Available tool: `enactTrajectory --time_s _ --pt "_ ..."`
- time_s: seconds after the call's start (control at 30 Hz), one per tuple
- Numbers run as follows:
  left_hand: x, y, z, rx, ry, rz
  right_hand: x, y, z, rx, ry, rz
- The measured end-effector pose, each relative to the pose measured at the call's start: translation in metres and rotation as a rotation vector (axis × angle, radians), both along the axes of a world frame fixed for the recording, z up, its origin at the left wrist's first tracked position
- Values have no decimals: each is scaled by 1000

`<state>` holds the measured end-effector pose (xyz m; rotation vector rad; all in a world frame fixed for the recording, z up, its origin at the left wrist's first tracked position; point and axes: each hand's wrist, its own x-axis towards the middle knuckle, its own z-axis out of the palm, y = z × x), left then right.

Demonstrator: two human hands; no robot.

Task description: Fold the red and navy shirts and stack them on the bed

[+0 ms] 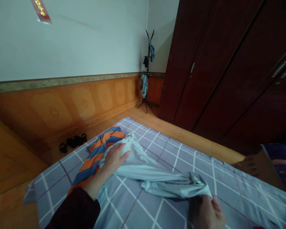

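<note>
A pale blue garment (152, 170) is lying twisted on the plaid sheet (240, 190). The right hand (206, 213) is clenching its gathered end; the left hand (115, 157) is pressing it open-palmed. Uneven tension could slip the cloth free near the sheet's striped cloth (102, 152).

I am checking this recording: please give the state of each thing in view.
Pale blue cloth: twisted lengthwise
Left hand: open, pressing the cloth
Right hand: gripping the cloth's end
Striped orange-and-blue cloth: rumpled
Checked sheet: spread flat
Wardrobe doors: shut
Coat rack: upright, clothes hanging
</note>
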<state>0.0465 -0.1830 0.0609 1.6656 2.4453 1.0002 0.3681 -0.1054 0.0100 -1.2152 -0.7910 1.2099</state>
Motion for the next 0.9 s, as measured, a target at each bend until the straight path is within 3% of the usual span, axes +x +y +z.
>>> enactTrajectory --time_s 0.03,0.13,0.17,0.2,0.27,0.33,0.4,0.47,0.63,0.9 --pt "8 -2 3 -74 -112 -112 3 6 1 0 22 -52" --pt "35 -7 15 -313 -503 -616 9 16 3 -4 23 -110" --pt "41 -8 18 -353 -609 -719 10 16 3 -14 10 -103" --pt "45 -7 18 -354 -677 -735 9 15 3 -28 -8 -81" --pt "42 -4 13 -233 -640 -516 8 9 3 -41 -43 -16" --pt "31 2 1 -74 -407 -209 5 4 6 -33 -61 41" --pt "21 6 -13 -3 -199 -33 2 2 9 -9 -79 65" --pt "15 9 -22 10 -191 -23 -1 3 12 23 -116 90" --pt "12 10 -18 225 -642 -54 -4 7 8 55 -125 141" --pt "-26 15 -15 588 -910 289 17 18 12 -81 23 -236"
